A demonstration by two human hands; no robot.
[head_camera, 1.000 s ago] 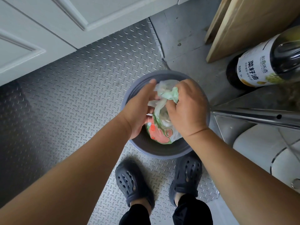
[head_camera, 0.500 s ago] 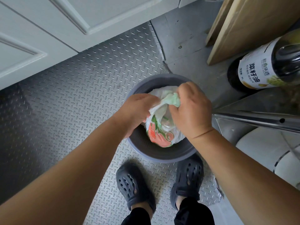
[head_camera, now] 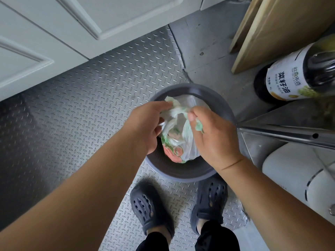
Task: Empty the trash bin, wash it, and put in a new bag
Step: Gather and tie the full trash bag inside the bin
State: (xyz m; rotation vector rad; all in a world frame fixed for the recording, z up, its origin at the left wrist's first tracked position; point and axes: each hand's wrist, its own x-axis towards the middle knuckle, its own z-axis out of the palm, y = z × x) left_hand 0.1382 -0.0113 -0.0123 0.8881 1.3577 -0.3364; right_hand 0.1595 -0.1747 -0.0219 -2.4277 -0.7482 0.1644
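Note:
A round grey trash bin (head_camera: 183, 175) stands on the metal floor just ahead of my feet. Inside it sits a translucent white trash bag (head_camera: 178, 142) with green and red print, bulging with rubbish. My left hand (head_camera: 146, 126) grips the bag's top edge on the left side. My right hand (head_camera: 215, 134) pinches the other part of the bag's top, with a green-printed strip hanging from its fingers. Both hands are over the bin's mouth, and the bag's lower part is still down in the bin.
White cabinet doors (head_camera: 54, 33) run along the far left. A large dark oil bottle (head_camera: 290, 78) and a leaning wooden board (head_camera: 282, 28) stand at the right. A steel shelf edge (head_camera: 286, 133) juts in beside the bin, above a white appliance (head_camera: 297, 176). My dark clogs (head_camera: 150, 205) are close behind the bin.
My hands have drawn apart at the bag's top, spreading its two ends left and right. The bin and bag stay in place.

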